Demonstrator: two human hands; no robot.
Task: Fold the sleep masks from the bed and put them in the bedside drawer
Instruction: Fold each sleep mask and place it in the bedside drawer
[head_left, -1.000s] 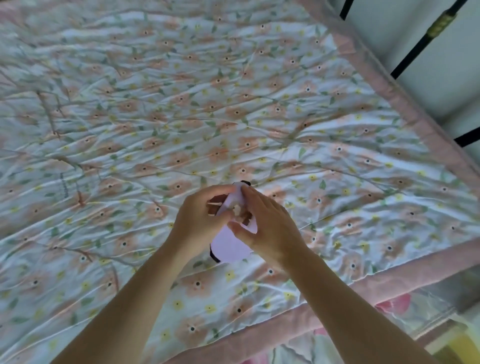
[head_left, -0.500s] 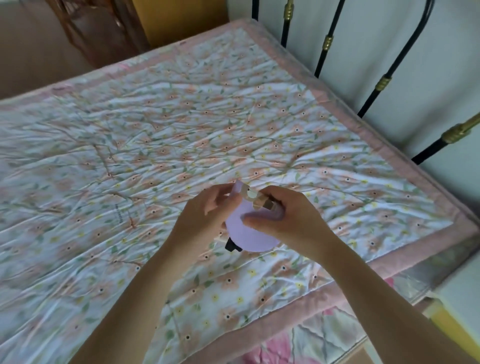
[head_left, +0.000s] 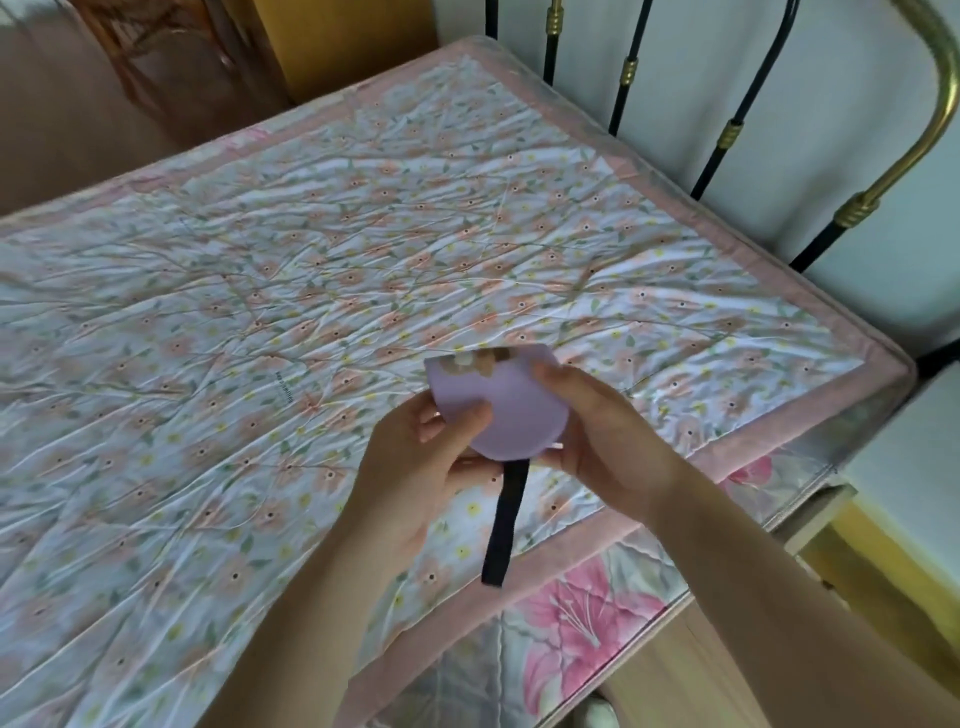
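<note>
Above the bed (head_left: 363, 270) | left hand (head_left: 415, 467) and right hand (head_left: 602, 431) pinch folded lilac sleep mask (head_left: 498, 410) | risk: dangling black strap (head_left: 504, 525) may snag, springing the fold open.

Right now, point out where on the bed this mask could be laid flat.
The floral quilt lies bare from its pink border by the metal headboard down to the hands. Crowded only where the left hand and right hand hold the lilac mask, its strap dangling.
</note>
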